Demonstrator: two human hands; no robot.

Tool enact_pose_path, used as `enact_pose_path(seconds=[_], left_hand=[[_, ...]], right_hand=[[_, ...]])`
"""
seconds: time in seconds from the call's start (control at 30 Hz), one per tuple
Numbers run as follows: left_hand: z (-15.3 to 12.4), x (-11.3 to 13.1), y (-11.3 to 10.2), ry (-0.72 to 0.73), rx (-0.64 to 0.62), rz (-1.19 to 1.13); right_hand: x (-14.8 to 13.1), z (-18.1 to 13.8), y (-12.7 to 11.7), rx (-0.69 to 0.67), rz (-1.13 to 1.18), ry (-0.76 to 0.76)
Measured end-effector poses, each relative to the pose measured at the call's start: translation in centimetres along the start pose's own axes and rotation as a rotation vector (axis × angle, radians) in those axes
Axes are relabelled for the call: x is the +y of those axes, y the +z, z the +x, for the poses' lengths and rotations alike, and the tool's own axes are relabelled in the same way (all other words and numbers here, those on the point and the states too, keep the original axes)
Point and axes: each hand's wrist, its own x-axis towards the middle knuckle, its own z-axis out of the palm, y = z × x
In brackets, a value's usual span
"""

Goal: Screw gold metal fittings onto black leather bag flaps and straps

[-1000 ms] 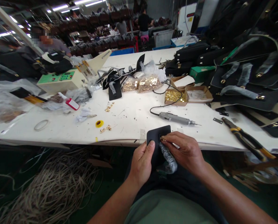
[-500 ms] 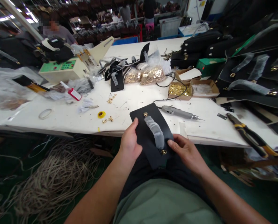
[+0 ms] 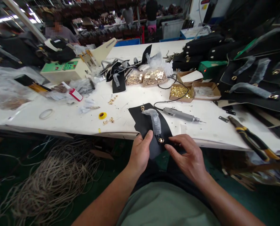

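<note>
Left hand (image 3: pixel 141 152) grips the black handle panel (image 3: pixel 146 124), seemingly positioning it; right hand (image 3: pixel 190 157) curls at its four o'clock, hold unclear; turning needs steadiness.

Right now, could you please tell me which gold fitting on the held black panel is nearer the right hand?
The lower gold fitting, beside the right hand; the upper gold fitting sits by the far edge of the black panel.

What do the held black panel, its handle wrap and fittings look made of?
Black panel: perhaps leather or imitation, matte, smooth and bending slightly. Handle wrap: likely translucent plastic film, glossy and wrinkled. Fittings: probably gold-toned metal, polished, with bright glints.
</note>
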Motion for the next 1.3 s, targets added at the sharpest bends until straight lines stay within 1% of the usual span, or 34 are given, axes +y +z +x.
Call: enact_pose_path(seconds=[0.03, 0.07, 0.1, 0.17, 0.23, 0.3, 0.37, 0.43, 0.47, 0.53, 0.63, 0.7, 0.77, 0.83, 0.93, 1.0, 1.07, 1.13, 1.17, 1.2, 1.23, 1.27, 1.3], left_hand=[[-0.1, -0.1, -0.2, 0.039, 0.013, 0.101], [-0.2, -0.2, -0.4, 0.073, 0.030, 0.218], [-0.3, -0.2, -0.6, 0.105, 0.048, 0.336], [-0.7, -0.2, -0.8, 0.171, 0.068, 0.517], [-1.1, 0.0, -0.7, 0.233, 0.074, 0.602], [-1.4, 0.2, -0.6, 0.272, 0.073, 0.640], [-1.6, 0.4, -0.4, 0.290, 0.079, 0.676], [-1.7, 0.5, -0.2, 0.304, 0.081, 0.711], [-1.8, 0.6, -0.2, 0.314, 0.083, 0.728], [-1.9, 0.6, 0.0, 0.341, 0.088, 0.753], [-2.1, 0.6, 0.2, 0.363, 0.104, 0.730], [-2.3, 0.7, 0.5, 0.346, 0.088, 0.682], [-2.5, 0.8, 0.7, 0.290, 0.038, 0.636], [-2.7, 0.6, 0.9, 0.216, -0.001, 0.589], [-3.0, 0.0, 1.0, 0.140, 0.021, 0.523], [-3.0, -0.3, 0.9, 0.117, 0.050, 0.514], [-2.8, -0.3, 0.6, 0.140, 0.075, 0.566], [-2.3, 0.0, 0.0, 0.258, 0.121, 0.679], [-2.0, 0.2, -0.3, 0.346, 0.137, 0.743], [-1.7, 0.4, -0.8, 0.447, 0.144, 0.807], [-1.4, 0.4, -1.2, 0.552, 0.130, 0.863], [-1.0, 0.3, -1.6, 0.654, 0.089, 0.933], [-0.7, 0.1, -2.0, 0.769, 0.052, 1.019]], right_hand=[[-0.2, 0.0, 0.1, -0.057, 0.003, -0.023], [-0.4, 0.1, 0.3, -0.098, 0.016, -0.008], [-0.5, 0.1, 0.5, -0.120, 0.036, 0.030], [-0.8, 0.3, 1.0, -0.140, 0.104, 0.154], [-0.9, 0.5, 1.2, -0.181, 0.220, 0.297], [-1.0, 0.8, 1.1, -0.270, 0.329, 0.394], [-1.3, 1.2, 0.6, -0.387, 0.342, 0.394], [-1.7, 1.7, -0.1, -0.489, 0.280, 0.342], [-1.9, 1.9, -0.5, -0.521, 0.250, 0.320], [-2.3, 2.3, -0.9, -0.544, 0.227, 0.303], [-2.7, 2.2, -0.7, -0.521, 0.261, 0.313], [-2.9, 1.7, 0.0, -0.485, 0.350, 0.371], [-3.1, 1.0, 1.1, -0.419, 0.531, 0.488], [-3.4, 0.3, 2.2, -0.327, 0.771, 0.615], [-3.9, -0.2, 3.7, -0.229, 1.060, 0.734], [-4.0, -0.2, 4.1, -0.239, 1.154, 0.788], [-3.7, -0.2, 4.1, -0.309, 1.126, 0.812], [-2.9, -0.1, 3.5, -0.383, 0.934, 0.760], [-2.5, -0.1, 3.1, -0.379, 0.798, 0.703], [-2.1, -0.1, 2.6, -0.330, 0.662, 0.632], [-1.7, -0.1, 2.1, -0.242, 0.544, 0.554], [-1.4, 0.0, 1.7, -0.135, 0.458, 0.479], [-1.2, 0.1, 1.3, -0.033, 0.408, 0.409]])
